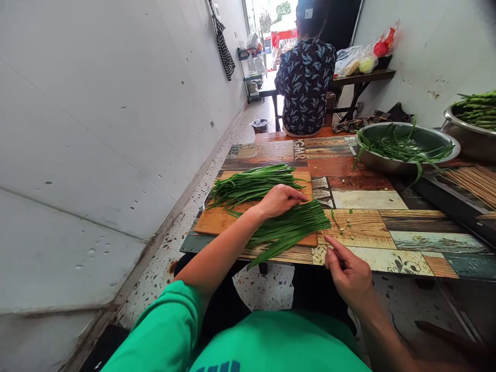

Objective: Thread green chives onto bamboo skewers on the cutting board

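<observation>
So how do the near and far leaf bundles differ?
The near bundle lies spread out flat; the far bundle is piled up. The near bundle reaches past the chopping board's right edge; the far bundle stops short of it. Both are long, narrow green leaves.

The leaves (291, 223) look glossy, the board (211, 221) smooth wood, the nearer bowl (391, 164) shiny metal — the tabletop (366, 200) wood-patterned.

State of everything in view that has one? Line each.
Front leaves: fanned, overhanging board
Rear leaves: bunched on board
Near bowl: uncovered, part-filled with greens
Far bowl: uncovered, heaped with stalks
Left hand: fingers bent, at front leaves
Right hand: pinching thin stick
Loose sticks: piled
Checkered cloth: hanging on wall
</observation>
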`<state>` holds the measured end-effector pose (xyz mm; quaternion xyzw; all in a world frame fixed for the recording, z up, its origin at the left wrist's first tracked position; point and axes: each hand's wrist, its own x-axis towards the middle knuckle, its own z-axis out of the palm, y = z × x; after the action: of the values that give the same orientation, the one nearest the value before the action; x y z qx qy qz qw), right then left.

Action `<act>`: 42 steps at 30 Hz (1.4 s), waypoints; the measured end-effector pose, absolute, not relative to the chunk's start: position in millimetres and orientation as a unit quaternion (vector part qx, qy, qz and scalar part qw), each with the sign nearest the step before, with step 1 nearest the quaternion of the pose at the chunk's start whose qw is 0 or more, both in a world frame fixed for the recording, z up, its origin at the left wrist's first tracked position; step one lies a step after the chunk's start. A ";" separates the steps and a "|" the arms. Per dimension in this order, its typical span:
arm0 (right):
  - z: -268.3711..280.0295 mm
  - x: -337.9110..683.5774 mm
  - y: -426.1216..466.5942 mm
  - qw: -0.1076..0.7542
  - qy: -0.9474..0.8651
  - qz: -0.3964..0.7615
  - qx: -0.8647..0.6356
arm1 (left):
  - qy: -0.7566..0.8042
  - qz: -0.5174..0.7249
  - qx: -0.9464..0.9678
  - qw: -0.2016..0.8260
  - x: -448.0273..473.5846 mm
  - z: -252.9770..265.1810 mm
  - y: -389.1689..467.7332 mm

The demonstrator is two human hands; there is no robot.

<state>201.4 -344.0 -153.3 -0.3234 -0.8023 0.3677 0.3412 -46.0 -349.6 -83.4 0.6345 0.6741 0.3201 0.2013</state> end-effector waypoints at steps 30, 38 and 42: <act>-149.5 202.0 -341.5 0.345 -0.819 0.369 -0.271 | 0.657 0.455 0.408 0.442 -38.6 -76.1 -350.6; -142.9 196.3 -339.9 0.374 -0.831 0.318 -0.262 | 0.584 0.497 0.349 0.538 -34.8 -60.3 -357.8; -144.5 194.4 -340.5 0.386 -0.830 0.328 -0.234 | 0.585 0.491 0.344 0.547 -32.8 -54.3 -362.0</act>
<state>194.4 -340.5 -144.5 -0.2343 -0.8298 0.3277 0.3861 -32.8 -362.0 -54.3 0.3438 0.5847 0.4907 0.5469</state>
